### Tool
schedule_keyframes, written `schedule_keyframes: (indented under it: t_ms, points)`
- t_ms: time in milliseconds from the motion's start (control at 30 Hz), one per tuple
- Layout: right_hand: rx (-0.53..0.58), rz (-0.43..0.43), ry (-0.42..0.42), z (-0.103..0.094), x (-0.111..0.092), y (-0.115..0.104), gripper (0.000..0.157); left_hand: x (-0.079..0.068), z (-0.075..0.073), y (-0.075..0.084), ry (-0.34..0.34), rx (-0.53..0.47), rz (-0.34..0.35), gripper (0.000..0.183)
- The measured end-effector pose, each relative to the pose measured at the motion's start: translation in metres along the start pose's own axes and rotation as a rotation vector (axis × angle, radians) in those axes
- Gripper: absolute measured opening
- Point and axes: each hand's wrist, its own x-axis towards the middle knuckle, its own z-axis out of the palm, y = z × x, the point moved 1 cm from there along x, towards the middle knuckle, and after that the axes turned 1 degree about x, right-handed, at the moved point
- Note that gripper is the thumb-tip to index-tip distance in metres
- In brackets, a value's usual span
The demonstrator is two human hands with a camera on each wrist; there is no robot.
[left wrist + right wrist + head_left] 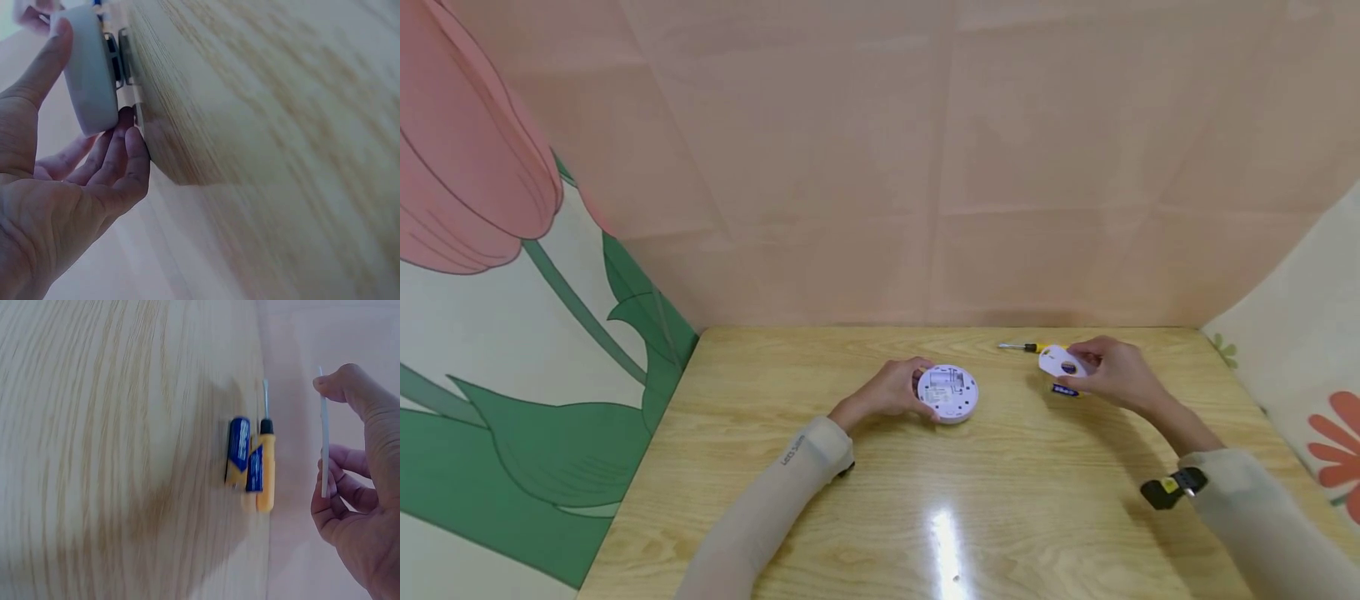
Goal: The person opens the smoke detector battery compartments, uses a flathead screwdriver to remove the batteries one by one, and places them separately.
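In the head view my left hand (895,387) grips the edge of a white round device, apparently a smoke detector (951,404), whose upturned face shows a recessed compartment and small slots. Seen side-on in the left wrist view, the white detector body (90,81) sits between thumb and fingers. My right hand (1116,372) pinches a thin white plate with holes (1052,361), raised above the table. The right wrist view shows that plate (325,437) edge-on between thumb and fingertips. Below it lie two blue-and-gold batteries (239,445), apart from the hand.
A yellow-handled screwdriver (267,469) lies beside the batteries near the table's back edge. The wood-grain table (850,517) meets a pink cloth backdrop (820,167). Flower-printed panels (587,433) stand at both sides.
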Motion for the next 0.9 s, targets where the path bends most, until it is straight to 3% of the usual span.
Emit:
schedule_keyframes:
  t_ms: [533,900]
  points:
    - [0.053,-0.008,-0.039,0.021,0.013,-0.047,0.058,0.001,0.001,-0.008,0.013,0.001,0.000,0.095]
    - [0.106,0.022,-0.063,0.041,0.019,-0.076,0.056,0.001,-0.001,-0.003,0.031,0.013,0.003,0.093]
